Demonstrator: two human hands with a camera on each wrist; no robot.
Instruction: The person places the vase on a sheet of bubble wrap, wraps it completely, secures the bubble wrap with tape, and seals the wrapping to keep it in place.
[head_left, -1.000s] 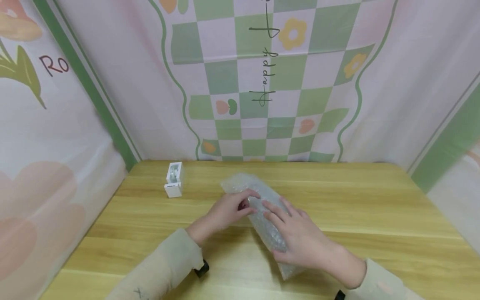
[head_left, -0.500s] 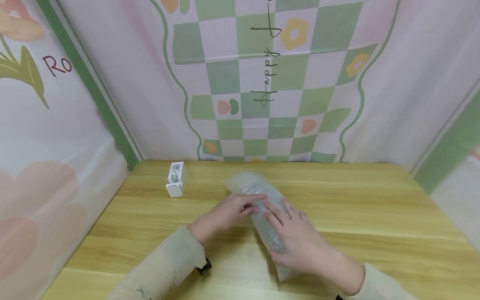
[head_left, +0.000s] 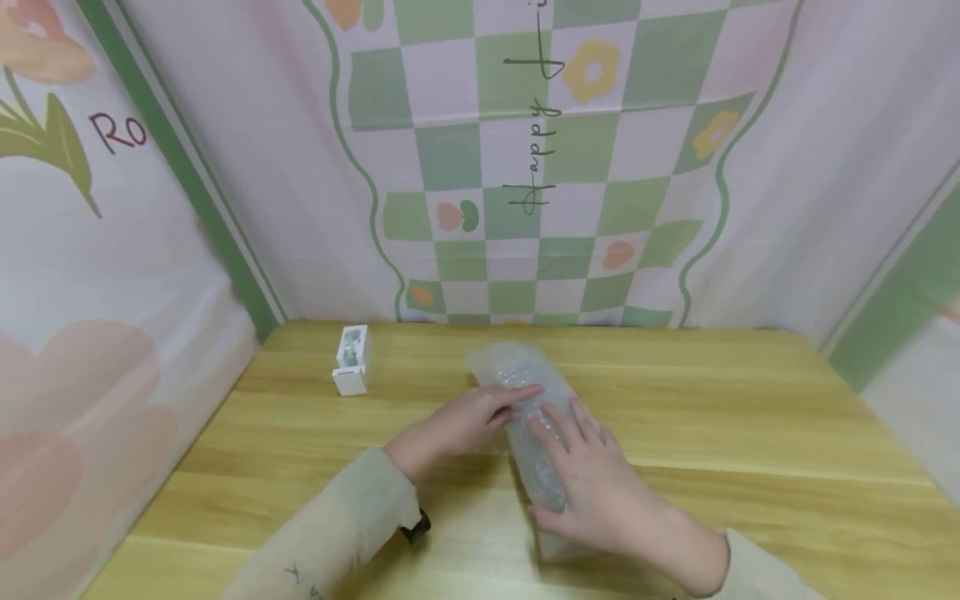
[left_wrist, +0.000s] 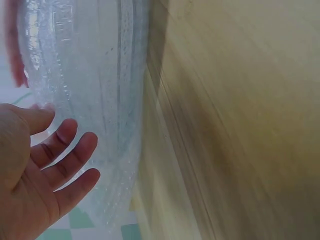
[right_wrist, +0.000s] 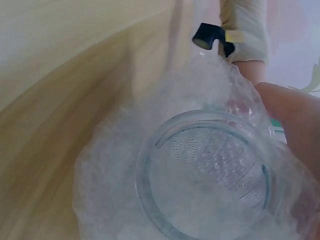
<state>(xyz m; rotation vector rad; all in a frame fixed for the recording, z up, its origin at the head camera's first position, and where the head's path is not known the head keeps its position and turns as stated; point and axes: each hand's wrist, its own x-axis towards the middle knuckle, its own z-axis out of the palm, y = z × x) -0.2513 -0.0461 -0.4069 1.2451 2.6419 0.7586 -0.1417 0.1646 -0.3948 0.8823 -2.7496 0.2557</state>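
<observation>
A glass vessel (right_wrist: 142, 182) with a round, open rim lies on its side inside clear bubble wrap (head_left: 517, 358), making a long bundle that slants across the table in the head view. My left hand (head_left: 472, 412) touches the bundle's left side and top, its fingers stretched over the wrap; in the left wrist view those fingers (left_wrist: 75, 155) are loosely bent and spread. Across the bundle's near half lies my right hand (head_left: 596, 483), fingers spread on top and thumb by the lower left edge. The near end of loose wrap pokes out below this hand.
A small white tape dispenser (head_left: 351, 360) stands at the back left of the wooden table (head_left: 750, 417). Printed cloth (head_left: 442, 158) hangs behind the table and along both sides. A black device (head_left: 416, 525) sits under the left sleeve.
The bundle has turned slightly, its far end shifting right and its near end left. My left hand has slid a little right over the wrap, while my right hand stays on it.
</observation>
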